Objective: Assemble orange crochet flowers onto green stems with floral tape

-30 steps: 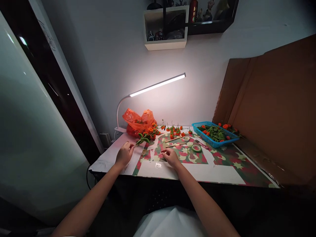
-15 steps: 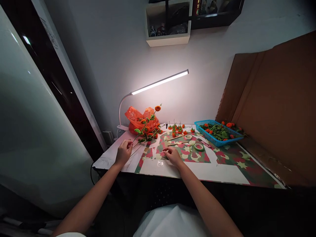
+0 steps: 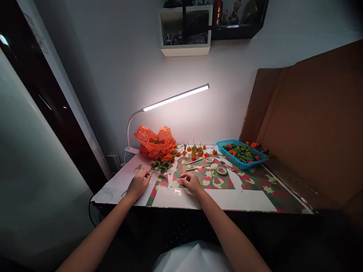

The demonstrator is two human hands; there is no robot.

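Note:
My left hand (image 3: 138, 183) is over the left part of the table, its fingers closed on the stem of an orange flower. Green leaves (image 3: 160, 164) and orange blooms (image 3: 169, 157) lie just beyond these fingers, and a stem end sticks out behind the hand. My right hand (image 3: 192, 183) rests low over the camouflage-patterned sheet, thumb and fingers pinched together. Whatever sits in that pinch, if anything, is too small to make out. Closest to it are two thin wooden sticks (image 3: 197, 167) and a roll of green tape (image 3: 222, 171).
An orange plastic bag (image 3: 154, 142) stands at the back left beside a lit desk lamp (image 3: 176, 98). Several short-stemmed orange blooms (image 3: 198, 150) stand along the back. Farther right are a pale tape roll (image 3: 210, 159), a pink cutter (image 3: 227, 166), a blue basket (image 3: 241, 164) of flowers and a cardboard panel (image 3: 306, 124).
The raised flower stem in my left hand has come down to lie low by the other blooms. My right hand stays pinched near the same spot. The view has shifted slightly.

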